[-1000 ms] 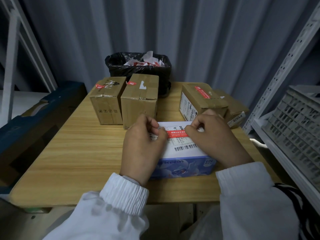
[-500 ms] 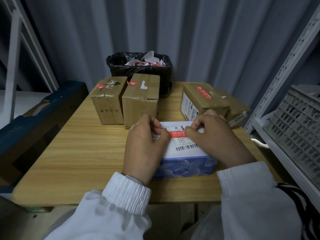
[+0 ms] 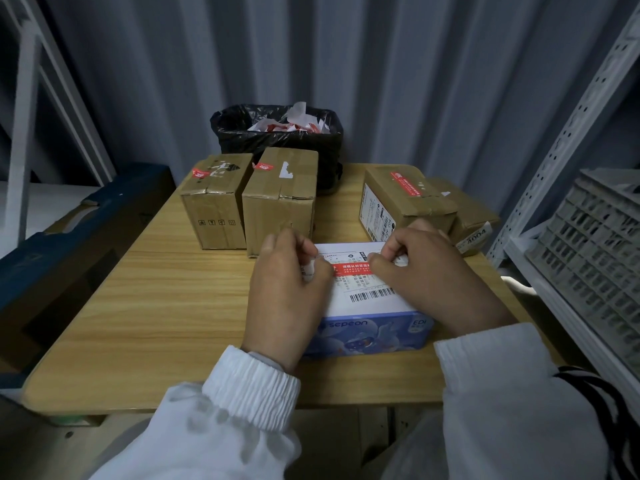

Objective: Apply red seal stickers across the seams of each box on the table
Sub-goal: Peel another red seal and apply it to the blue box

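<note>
A blue-and-white box (image 3: 367, 306) lies flat on the wooden worktop (image 3: 156, 306), at about 5 o'clock from the worktop's middle and close to its near edge. A red seal sticker (image 3: 351, 269) runs across the box's white top, above a printed barcode, from 9 o'clock to 3 o'clock.

The left hand (image 3: 287, 289) sits at the sticker's 9 o'clock end. Its grip is narrow, with thumb and curled fingers pinching that end and a scrap of white paper showing between them. The right hand (image 3: 436, 275) sits at the 3 o'clock end, its grip just as narrow, curled fingertips pinching the other end. The sticker spans the gap between the two grips. I cannot tell whether it is pressed flat onto the box.

At 11 o'clock from the box, two brown cartons (image 3: 214, 202) stand side by side, each with a small red sticker on top. At 1 o'clock lies a third carton (image 3: 405, 199) with a long red sticker, and a fourth carton (image 3: 474, 216) is just beside it. At 12 o'clock, past the worktop's far edge, a black-lined bin (image 3: 277, 140) holds red and white paper scraps. A grey crate (image 3: 595, 244) rests on a shelf at 3 o'clock.
</note>
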